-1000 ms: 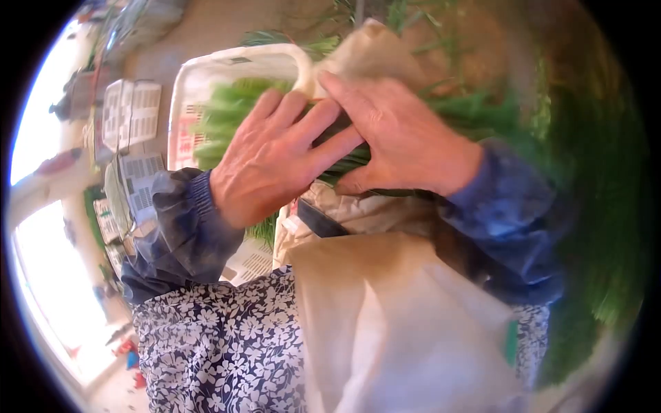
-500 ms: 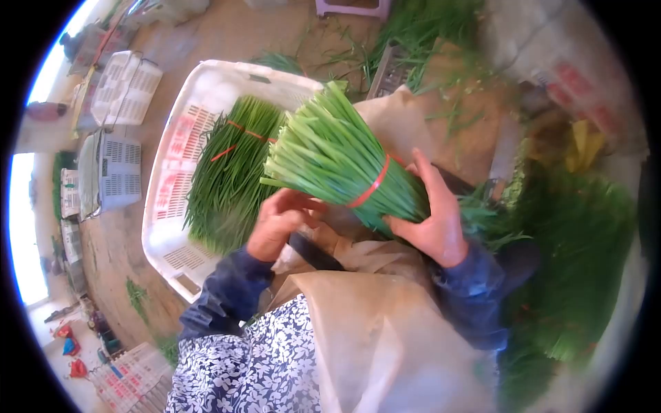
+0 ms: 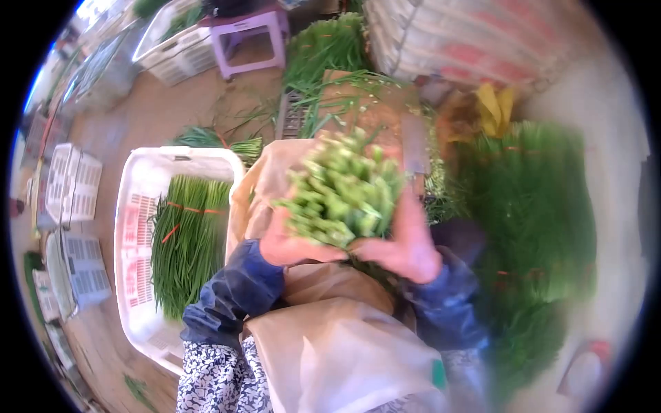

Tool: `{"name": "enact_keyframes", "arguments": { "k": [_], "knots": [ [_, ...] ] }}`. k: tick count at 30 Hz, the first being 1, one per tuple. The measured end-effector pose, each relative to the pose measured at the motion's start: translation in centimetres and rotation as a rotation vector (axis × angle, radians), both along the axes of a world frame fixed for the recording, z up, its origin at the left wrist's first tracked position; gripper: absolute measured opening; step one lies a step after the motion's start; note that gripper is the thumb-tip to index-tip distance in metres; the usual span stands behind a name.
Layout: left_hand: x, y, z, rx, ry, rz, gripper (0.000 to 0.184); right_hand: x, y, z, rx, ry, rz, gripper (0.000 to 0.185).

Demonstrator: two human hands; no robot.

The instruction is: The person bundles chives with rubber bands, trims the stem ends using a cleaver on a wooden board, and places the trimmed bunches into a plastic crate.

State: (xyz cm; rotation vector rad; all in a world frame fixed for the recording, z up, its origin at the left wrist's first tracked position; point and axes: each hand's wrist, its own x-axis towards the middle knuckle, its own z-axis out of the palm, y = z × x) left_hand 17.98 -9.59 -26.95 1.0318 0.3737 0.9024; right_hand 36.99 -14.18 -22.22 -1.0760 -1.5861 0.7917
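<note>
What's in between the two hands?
The head view shows a bunch of green stalks held between the left hand and the right hand.

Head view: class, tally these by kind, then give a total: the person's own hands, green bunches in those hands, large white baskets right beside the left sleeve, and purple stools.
Hands: 2 (left hand, right hand)
Green bunch in the hands: 1
Large white basket beside the left sleeve: 1
Purple stool: 1
Total: 5

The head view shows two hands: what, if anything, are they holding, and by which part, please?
A green bunch, by its sides near the stem ends, between left hand and right hand.
</note>
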Motion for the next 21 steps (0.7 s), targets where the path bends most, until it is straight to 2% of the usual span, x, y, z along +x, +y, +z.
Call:
{"name": "enact_keyframes", "arguments": {
  "k": [1, 5, 8, 9, 11, 15, 18, 19, 21],
  "knots": [
    [0.5, 0.2, 0.0, -0.025, 0.015, -0.03, 0.111, -0.8, 0.5, -0.2, -0.037, 0.207, 0.045, 0.091],
    [2.4, -0.1, 0.1, -0.163, -0.007, -0.093, 0.119, -0.2, -0.2, -2.4, -0.076, 0.19, 0.073, 0.125],
    [3.3, 0.9, -1.1, -0.219, -0.079, -0.182, 0.119, -1.3, -0.2, -1.9, -0.054, 0.289, -0.089, 0.124],
    [3.8, 1.4, -0.8, -0.177, -0.15, -0.181, 0.119, -0.6, -0.2, -2.7, -0.035, 0.274, -0.1, 0.122],
    [4.4, 2.0, 1.6, -0.251, -0.138, -0.152, 0.121, -0.1, 0.0, -2.7, 0.008, 0.266, -0.125, 0.121],
    [5.2, 6.4, 6.0, 0.402, 0.19, -0.19, 0.125, 0.2, 2.1, 0.3, 0.215, 0.463, -0.119, 0.122],
    [7.2, 8.7, 13.3, 0.766, 0.39, -0.139, 0.112, 2.4, 3.6, 4.1, 0.314, 0.542, -0.07, 0.12],
    [8.3, 9.4, 15.7, 0.868, 0.469, -0.144, 0.108, 3.3, 3.6, 4.8, 0.262, 0.561, -0.052, 0.117],
    [10.9, 11.9, 19.9, 1.131, 0.616, -0.238, 0.098, 4.6, 4.4, 4.6, 0.245, 0.608, -0.103, 0.11]
  ]
}}
